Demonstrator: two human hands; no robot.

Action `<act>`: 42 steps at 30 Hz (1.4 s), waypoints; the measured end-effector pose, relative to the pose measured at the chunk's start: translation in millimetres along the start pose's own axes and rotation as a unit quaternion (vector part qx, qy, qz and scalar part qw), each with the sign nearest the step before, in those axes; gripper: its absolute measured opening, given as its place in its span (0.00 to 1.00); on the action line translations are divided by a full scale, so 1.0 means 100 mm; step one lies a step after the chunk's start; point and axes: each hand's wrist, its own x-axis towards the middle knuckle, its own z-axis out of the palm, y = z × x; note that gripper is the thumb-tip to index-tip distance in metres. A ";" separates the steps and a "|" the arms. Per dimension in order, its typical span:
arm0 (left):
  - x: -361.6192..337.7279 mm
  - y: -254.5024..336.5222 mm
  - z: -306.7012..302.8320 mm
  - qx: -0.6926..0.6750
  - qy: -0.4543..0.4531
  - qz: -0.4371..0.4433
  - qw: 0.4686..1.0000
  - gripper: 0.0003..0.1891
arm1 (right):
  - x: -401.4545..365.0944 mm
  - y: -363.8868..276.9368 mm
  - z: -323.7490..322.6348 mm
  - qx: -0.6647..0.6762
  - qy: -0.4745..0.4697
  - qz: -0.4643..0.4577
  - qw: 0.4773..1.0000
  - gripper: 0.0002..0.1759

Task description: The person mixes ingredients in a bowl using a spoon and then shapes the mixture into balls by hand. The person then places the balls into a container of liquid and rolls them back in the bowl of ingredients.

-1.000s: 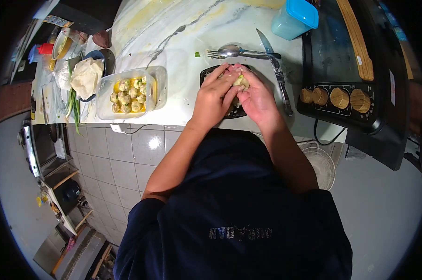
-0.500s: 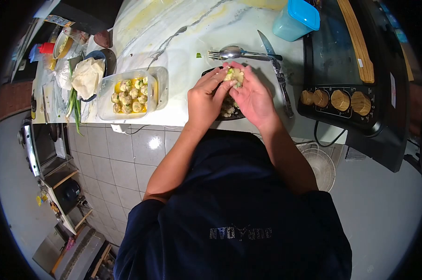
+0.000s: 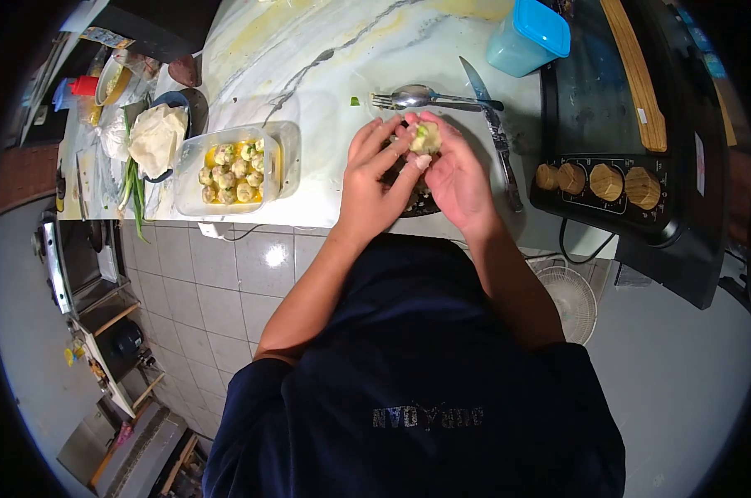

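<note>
Both my hands meet over a dark tray (image 3: 425,207) at the counter's front edge. My right hand (image 3: 458,178) cups a pale dumpling with green flecks (image 3: 425,138). My left hand (image 3: 374,181) presses its fingertips against the dumpling from the left. The tray is mostly hidden under my hands. To the left stands a clear rectangular container (image 3: 234,166) holding several finished dumplings in yellow liquid.
A fork and spoon (image 3: 417,96) and a knife (image 3: 490,124) lie just beyond my hands. A blue-lidded tub (image 3: 529,35) stands behind them. A black appliance with wooden knobs (image 3: 608,178) sits at the right. A bowl with wrappers (image 3: 156,133), green onions and bottles crowd the left.
The dumpling has been lifted slightly from the tray and turned between my hands. My left fingers have spread and shifted along its edge.
</note>
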 end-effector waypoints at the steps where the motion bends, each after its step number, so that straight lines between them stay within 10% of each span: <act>1: 0.00 -0.04 0.01 -0.044 0.004 0.010 0.999 0.13 | 0.00 0.00 -0.02 -0.002 0.010 0.003 1.000 0.17; 7: 0.14 -0.12 0.30 -0.259 0.086 -0.165 0.948 0.17 | -0.03 0.16 0.11 -0.097 0.049 -0.006 0.994 0.19; 10: 0.25 0.10 0.27 -0.064 0.094 -0.008 0.993 0.25 | 0.00 0.33 0.07 -0.121 0.037 -0.031 0.992 0.24; 14: 0.10 0.10 0.37 -0.176 -0.060 0.001 0.983 0.33 | 0.10 0.28 0.03 -0.081 -0.005 -0.079 0.994 0.34; 28: 0.03 -0.03 0.21 -0.060 -0.024 0.024 0.998 0.37 | -0.21 0.13 0.31 -0.103 -0.091 -0.041 0.990 0.48; 35: 0.05 0.32 0.18 -0.165 -0.102 0.041 0.980 0.45 | -0.11 0.19 0.17 0.019 0.030 -0.021 0.999 0.49; 39: 0.09 -0.08 0.16 0.025 -0.044 0.047 0.998 0.42 | -0.22 0.10 0.29 -0.087 -0.080 -0.009 0.993 0.54; 42: 0.15 0.02 0.16 -0.126 -0.053 0.034 0.990 0.47 | -0.26 0.23 0.31 -0.157 -0.057 0.012 0.986 0.49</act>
